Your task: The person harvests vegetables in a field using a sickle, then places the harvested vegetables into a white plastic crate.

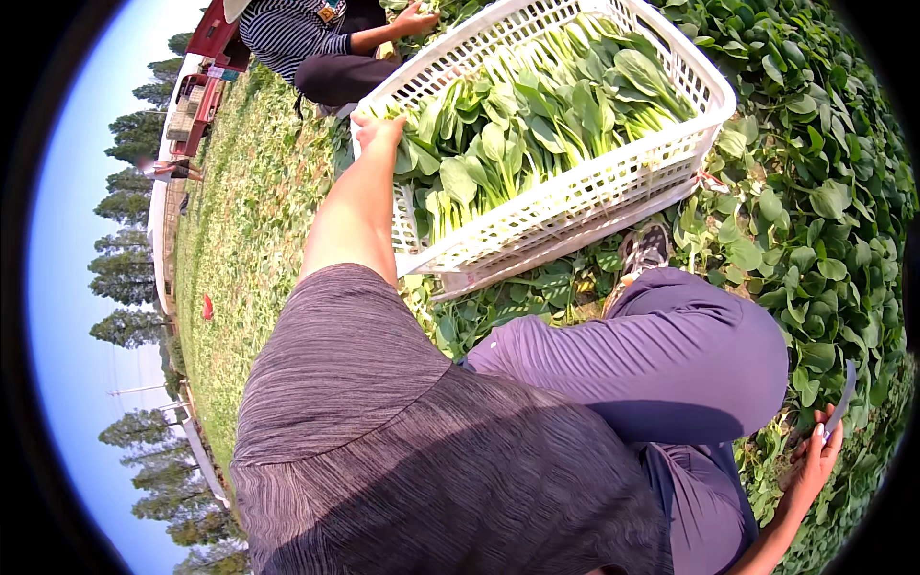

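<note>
A white slatted plastic crate [575, 188] stands tilted across the upper middle, holding rows of bok choy [532, 108] with pale stems and broad green leaves. My left hand [379, 131] reaches to the crate's left end, at the rim and beside pale stems. Whether its fingers grip the rim or some stems is hidden. Down at the right, beside my bent knee, my right hand [818, 447] holds a knife [844, 399], its thin blade pointing up over the growing leaves.
Another person [309, 50] in a striped top crouches beyond the crate's left side. Dense leafy plants [812, 215] grow along the right. Trimmed ground with scattered leaves [251, 194] stretches left to a red truck [205, 108]. My shoe [649, 248] is close to the crate.
</note>
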Demonstrator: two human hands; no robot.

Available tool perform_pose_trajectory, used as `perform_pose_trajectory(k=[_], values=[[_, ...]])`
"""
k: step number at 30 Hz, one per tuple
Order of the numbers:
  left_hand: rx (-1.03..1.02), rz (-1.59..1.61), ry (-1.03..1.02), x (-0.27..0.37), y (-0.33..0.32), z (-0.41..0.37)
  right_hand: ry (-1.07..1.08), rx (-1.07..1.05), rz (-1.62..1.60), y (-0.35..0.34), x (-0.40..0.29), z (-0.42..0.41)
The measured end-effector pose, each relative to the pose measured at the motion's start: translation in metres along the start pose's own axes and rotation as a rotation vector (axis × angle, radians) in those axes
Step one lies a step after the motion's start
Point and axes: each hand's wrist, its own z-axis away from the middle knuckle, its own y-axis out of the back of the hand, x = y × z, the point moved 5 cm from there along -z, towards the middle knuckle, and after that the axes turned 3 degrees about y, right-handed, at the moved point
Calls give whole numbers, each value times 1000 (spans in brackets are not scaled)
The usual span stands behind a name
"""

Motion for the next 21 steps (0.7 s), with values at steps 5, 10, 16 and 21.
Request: perform_pose_trajectory(k=[5,10,16,21], values=[[134,23,-56,3,-46,31,-25,45,34,4,10,-3],[109,-202,-228,-3,-78,48,0,42,87,0,20,-7],[86,-245,-359,6,-116,39,-87,2,126,-10,26,-2],[-146,-361,-486,4,-162,-14,-125,-46,176,-12,5,-7]])
